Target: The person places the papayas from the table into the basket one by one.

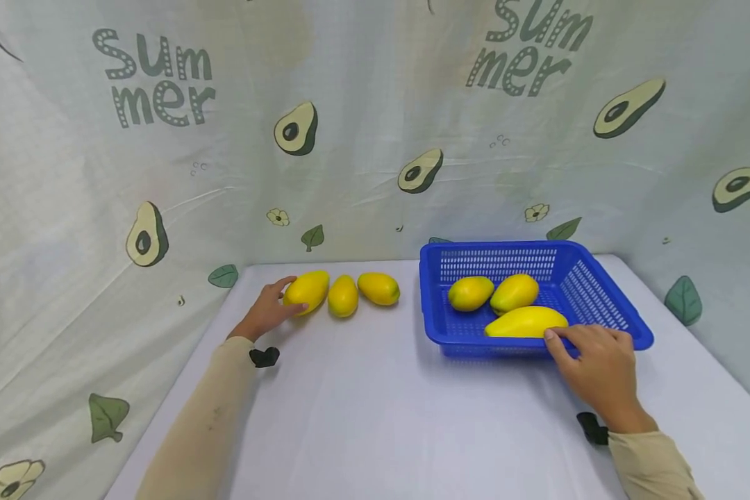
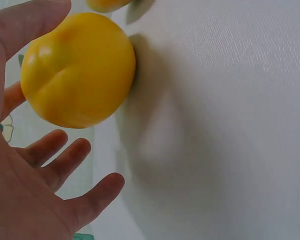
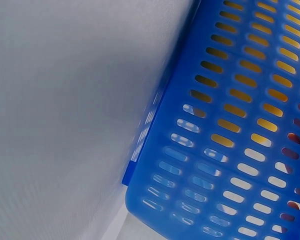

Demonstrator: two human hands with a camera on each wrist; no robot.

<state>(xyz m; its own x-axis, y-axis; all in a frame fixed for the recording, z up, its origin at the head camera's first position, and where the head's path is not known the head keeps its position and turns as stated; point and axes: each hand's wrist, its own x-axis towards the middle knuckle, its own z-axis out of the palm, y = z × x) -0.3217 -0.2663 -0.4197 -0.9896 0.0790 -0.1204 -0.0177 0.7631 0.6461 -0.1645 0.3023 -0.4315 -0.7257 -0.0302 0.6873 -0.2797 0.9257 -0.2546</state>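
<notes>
One mango (image 1: 310, 289) is looking firm, prob. slick, best held mid-body; L hand (image 1: 270, 309): fingers lying loose; R hand (image 1: 602, 364): can't tell.

The tabletop (image 1: 375, 410) leaves passage down its middle, while a close row of yellow fruit (image 1: 342, 296) blocks the back left and the blue basket (image 1: 434, 305), open above, walls off the back right.

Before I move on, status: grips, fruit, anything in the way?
Left grip around leftmost yellow fruit, hold unclear. Right grip on near rim of blue basket. Three fruits in basket. Two more fruits between left grip and basket.
</notes>
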